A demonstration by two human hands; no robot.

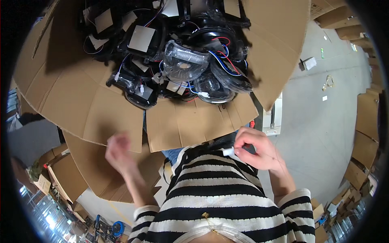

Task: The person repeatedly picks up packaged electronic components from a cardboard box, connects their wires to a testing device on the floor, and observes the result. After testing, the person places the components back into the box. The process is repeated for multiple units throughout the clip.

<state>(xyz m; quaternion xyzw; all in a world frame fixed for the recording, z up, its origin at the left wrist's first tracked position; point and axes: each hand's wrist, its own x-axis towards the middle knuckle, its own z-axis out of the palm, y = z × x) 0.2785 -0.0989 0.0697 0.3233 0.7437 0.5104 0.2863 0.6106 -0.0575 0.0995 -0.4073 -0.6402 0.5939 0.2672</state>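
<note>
My right hand (259, 150) is in front of my striped top, thumb and forefinger pinched on a small white piece (228, 152) that looks like paper or tape. My left hand (118, 148) is over the near left flap of a big cardboard box, smeared by motion, so its fingers do not read clearly. Beyond both hands, the box holds a heap of black lamp units, apparently vehicle headlights. One with a clear lens (184, 67) lies near the middle. Red, blue and white wires (224, 62) with small white connectors run among them. Pale square cards (141, 39) lie on several units.
Wide box flaps (190, 125) spread around the heap and towards me. On the grey floor (324, 117) at right lie small scraps and a small white box (309, 63). Stacked cartons (368, 115) line the right edge. Another carton (67, 178) and a blue-wheeled object (118, 229) are at lower left.
</note>
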